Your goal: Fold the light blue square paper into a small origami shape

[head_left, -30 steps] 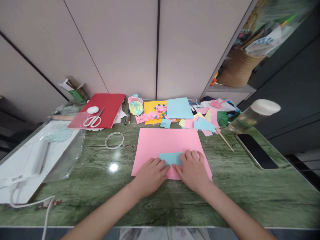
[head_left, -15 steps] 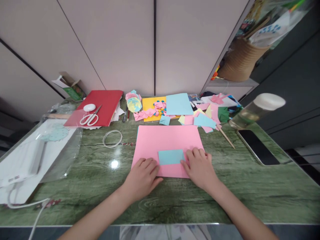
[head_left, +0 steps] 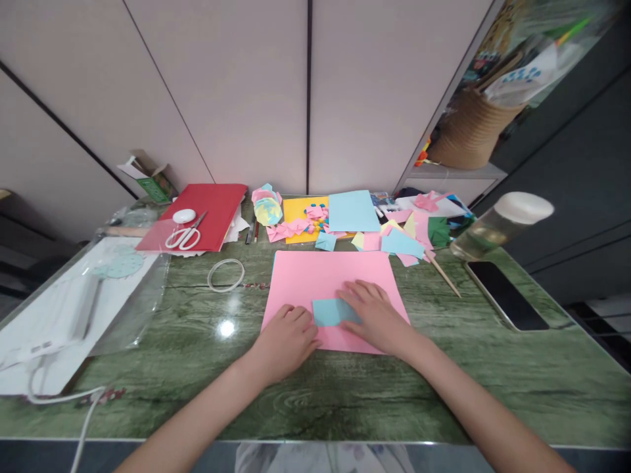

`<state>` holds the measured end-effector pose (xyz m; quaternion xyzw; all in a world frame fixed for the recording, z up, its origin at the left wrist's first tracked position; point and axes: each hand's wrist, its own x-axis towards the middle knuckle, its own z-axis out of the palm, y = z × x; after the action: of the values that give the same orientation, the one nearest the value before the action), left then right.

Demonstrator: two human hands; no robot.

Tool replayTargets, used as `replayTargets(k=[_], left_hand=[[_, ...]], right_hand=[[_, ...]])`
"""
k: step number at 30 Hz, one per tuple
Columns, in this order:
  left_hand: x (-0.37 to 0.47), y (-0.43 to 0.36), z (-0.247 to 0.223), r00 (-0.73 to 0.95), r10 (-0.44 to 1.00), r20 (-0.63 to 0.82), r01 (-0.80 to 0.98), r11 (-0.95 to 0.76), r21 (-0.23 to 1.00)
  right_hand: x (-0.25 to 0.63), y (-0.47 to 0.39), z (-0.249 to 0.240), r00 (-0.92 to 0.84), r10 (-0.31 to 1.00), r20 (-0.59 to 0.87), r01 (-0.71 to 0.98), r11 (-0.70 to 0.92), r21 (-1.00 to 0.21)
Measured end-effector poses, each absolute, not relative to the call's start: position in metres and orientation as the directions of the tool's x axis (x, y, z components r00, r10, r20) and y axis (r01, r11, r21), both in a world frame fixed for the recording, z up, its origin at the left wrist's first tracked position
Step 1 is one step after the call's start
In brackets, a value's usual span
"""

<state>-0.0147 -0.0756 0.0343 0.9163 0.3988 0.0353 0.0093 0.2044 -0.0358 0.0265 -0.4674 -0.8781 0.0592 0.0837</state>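
Note:
A folded-looking strip of light blue paper (head_left: 325, 313) lies on a larger pink sheet (head_left: 305, 272) on the table. At the strip's left edge, my left hand (head_left: 287, 340) has its fingers curled together, thumb close to the fingertips by the lower left corner. My right hand (head_left: 377, 315) lies flat across the right part of the blue paper, fingers stretched out, hiding that end. A thin blue edge shows under the pink sheet's left side. Both hands rest over the pink sheet's near half.
Behind the sheet lie paper scraps (head_left: 401, 242), a light blue square (head_left: 352, 210) and a wooden stick (head_left: 445, 274). Scissors (head_left: 185, 235) rest on a red folder (head_left: 211, 217). A phone (head_left: 507, 295) and a bottle (head_left: 493, 226) stand right; a cable ring (head_left: 225, 276) lies left.
My right hand has moved left from the blue paper's right edge and now lies over it. The fingers of my left hand have drawn closer together at the left edge.

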Motion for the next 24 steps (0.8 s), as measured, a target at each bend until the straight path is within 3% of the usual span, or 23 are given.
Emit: replayTargets(k=[3, 5, 7, 9, 11, 12, 14, 17, 20, 24], left_hand=[[-0.012, -0.073, 0.04, 0.662, 0.749, 0.031, 0.746, -0.663, 0.067], [-0.011, -0.075, 0.043, 0.617, 0.787, 0.018, 0.777, -0.613, 0.144], [-0.007, -0.077, 0.045, 0.528, 0.849, -0.018, 0.803, -0.492, 0.335], [0.0, -0.079, 0.046, 0.445, 0.888, -0.112, 0.715, -0.278, 0.642], [0.011, -0.078, 0.044, 0.458, 0.862, -0.22, 0.425, 0.005, 0.905], [0.017, -0.076, 0.043, 0.497, 0.832, -0.245, 0.245, 0.136, 0.96], [0.03, -0.072, 0.041, 0.498, 0.842, -0.21, -0.078, 0.285, 0.955], [0.039, -0.065, 0.037, 0.427, 0.875, -0.227, -0.328, 0.384, 0.863], [0.037, -0.06, 0.035, 0.441, 0.851, -0.284, -0.367, 0.46, 0.808], [0.031, -0.057, 0.032, 0.513, 0.811, -0.282, -0.319, 0.485, 0.814]], right_hand=[[0.197, -0.034, 0.023, -0.547, 0.829, 0.113, 0.801, 0.558, -0.216], [0.198, -0.034, 0.024, -0.525, 0.841, 0.129, 0.802, 0.54, -0.256], [0.202, -0.033, 0.027, -0.501, 0.853, 0.144, 0.807, 0.521, -0.277], [0.206, -0.034, 0.033, -0.468, 0.863, 0.192, 0.823, 0.504, -0.261], [0.207, -0.039, 0.039, -0.445, 0.852, 0.275, 0.842, 0.503, -0.196], [0.205, -0.043, 0.042, -0.462, 0.83, 0.312, 0.841, 0.522, -0.145], [0.2, -0.051, 0.048, -0.517, 0.791, 0.327, 0.815, 0.572, -0.094], [0.193, -0.06, 0.054, -0.558, 0.791, 0.25, 0.755, 0.609, -0.242], [0.192, -0.061, 0.06, -0.525, 0.845, 0.103, 0.691, 0.494, -0.528], [0.193, -0.054, 0.061, -0.458, 0.887, -0.054, 0.617, 0.274, -0.738]])
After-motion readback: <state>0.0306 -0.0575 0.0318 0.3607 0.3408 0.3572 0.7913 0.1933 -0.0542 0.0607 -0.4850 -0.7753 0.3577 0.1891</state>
